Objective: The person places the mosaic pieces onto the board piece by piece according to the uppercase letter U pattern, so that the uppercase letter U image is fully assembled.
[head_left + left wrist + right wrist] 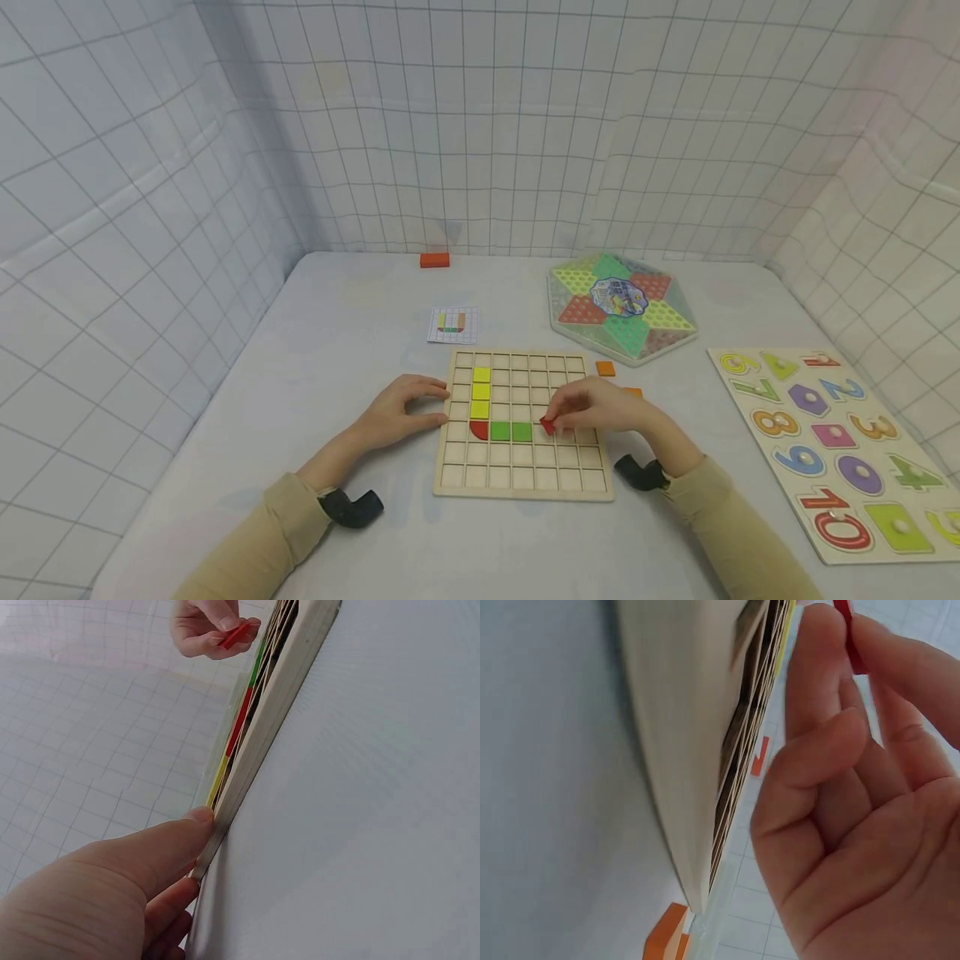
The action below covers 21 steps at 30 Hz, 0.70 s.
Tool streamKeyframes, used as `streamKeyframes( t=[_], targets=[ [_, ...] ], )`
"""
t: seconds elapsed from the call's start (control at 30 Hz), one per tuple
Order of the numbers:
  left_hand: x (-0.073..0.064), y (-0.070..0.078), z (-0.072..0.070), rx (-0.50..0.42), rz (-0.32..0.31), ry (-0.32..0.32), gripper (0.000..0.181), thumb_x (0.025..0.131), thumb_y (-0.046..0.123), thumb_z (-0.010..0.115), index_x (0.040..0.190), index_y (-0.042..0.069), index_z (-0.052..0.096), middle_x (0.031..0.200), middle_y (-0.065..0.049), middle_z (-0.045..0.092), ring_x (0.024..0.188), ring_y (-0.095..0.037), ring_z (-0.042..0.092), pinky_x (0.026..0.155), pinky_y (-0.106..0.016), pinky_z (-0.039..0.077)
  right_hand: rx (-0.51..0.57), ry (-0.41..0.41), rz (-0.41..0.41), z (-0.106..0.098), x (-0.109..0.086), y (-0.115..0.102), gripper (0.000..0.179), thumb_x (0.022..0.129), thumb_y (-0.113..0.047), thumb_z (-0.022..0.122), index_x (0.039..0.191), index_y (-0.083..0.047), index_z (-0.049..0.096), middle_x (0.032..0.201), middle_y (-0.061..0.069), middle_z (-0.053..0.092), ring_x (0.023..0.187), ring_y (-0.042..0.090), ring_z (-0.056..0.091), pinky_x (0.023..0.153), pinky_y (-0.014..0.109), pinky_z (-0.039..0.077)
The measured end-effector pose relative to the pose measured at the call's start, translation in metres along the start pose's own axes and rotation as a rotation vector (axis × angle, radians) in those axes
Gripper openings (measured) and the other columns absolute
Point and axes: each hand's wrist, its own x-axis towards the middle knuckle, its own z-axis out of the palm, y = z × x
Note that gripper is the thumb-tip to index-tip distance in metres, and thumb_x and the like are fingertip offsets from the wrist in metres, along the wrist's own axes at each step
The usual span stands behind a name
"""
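Note:
A wooden grid board (525,493) lies in front of me. On its left side run several yellow tiles (481,391) in a column, with a red quarter-round tile (477,430) below them and two green tiles (500,431) to the right of that. My left hand (401,408) touches the board's left edge with thumb and fingertips, fingers loosely extended. Over the board, right of the green tiles, my right hand (596,406) pinches a small red tile (849,637) between thumb and fingertips. In the left wrist view this red tile (235,634) shows above the board's surface.
Two orange tiles (605,368) lie by the board's right edge, one partly behind my right hand. A pattern card (453,337) and a red block (435,260) lie beyond the board. A hexagonal star game board (622,325) and a number puzzle (817,450) are to the right.

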Motion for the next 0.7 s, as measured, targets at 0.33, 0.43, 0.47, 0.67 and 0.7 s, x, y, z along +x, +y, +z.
streamKeyframes(
  t=[0.33,0.43,0.47,0.67,0.7],
  targets=[
    [0.0004,0.0019,-0.0005,-0.004,-0.023,-0.008,0.037,0.081,0.035,0.074,0.112,0.015,0.068,0.123,0.0,0.059,0.121,-0.024,0.046,0.102,-0.046,0.034,-0.014,-0.002,0.062,0.0051,0.0046,-0.0003,0.016,0.087,-0.017,0.068,0.1,-0.009,0.063,0.087,-0.001,0.068,0.082,0.014,0.064,0.079,0.027,0.051],
    [0.0004,0.0008,-0.0001,-0.002,-0.024,-0.008,0.037,0.081,0.036,0.074,0.112,0.016,0.068,0.123,0.0,0.059,0.121,-0.024,0.046,0.102,-0.046,0.034,-0.027,-0.011,0.058,0.0053,0.0052,0.0005,0.015,0.087,-0.018,0.069,0.099,-0.011,0.065,0.085,-0.002,0.067,0.08,0.014,0.063,0.075,0.027,0.051],
    [0.0005,0.0001,0.0002,-0.001,-0.023,-0.007,0.037,0.081,0.036,0.074,0.112,0.016,0.068,0.123,0.0,0.059,0.121,-0.024,0.046,0.102,-0.047,0.034,-0.031,-0.012,0.052,0.0054,0.0052,0.0009,0.015,0.087,-0.018,0.069,0.099,-0.011,0.065,0.084,-0.002,0.067,0.079,0.014,0.063,0.074,0.027,0.051],
    [0.0003,-0.0008,0.0006,-0.007,-0.022,0.0,0.038,0.08,0.035,0.074,0.112,0.016,0.068,0.123,0.0,0.059,0.121,-0.024,0.046,0.102,-0.047,0.034,-0.069,-0.002,0.071,0.0067,0.0059,0.0013,0.014,0.085,-0.024,0.072,0.095,-0.016,0.066,0.078,-0.005,0.065,0.071,0.014,0.061,0.067,0.027,0.05],
    [0.0002,-0.0006,0.0005,-0.009,-0.027,0.001,0.038,0.08,0.035,0.074,0.112,0.016,0.068,0.123,0.0,0.059,0.121,-0.024,0.046,0.102,-0.046,0.034,-0.076,0.003,0.08,0.0071,0.006,0.0009,0.014,0.084,-0.025,0.072,0.094,-0.017,0.066,0.078,-0.005,0.065,0.07,0.013,0.06,0.066,0.027,0.049]
  ],
)
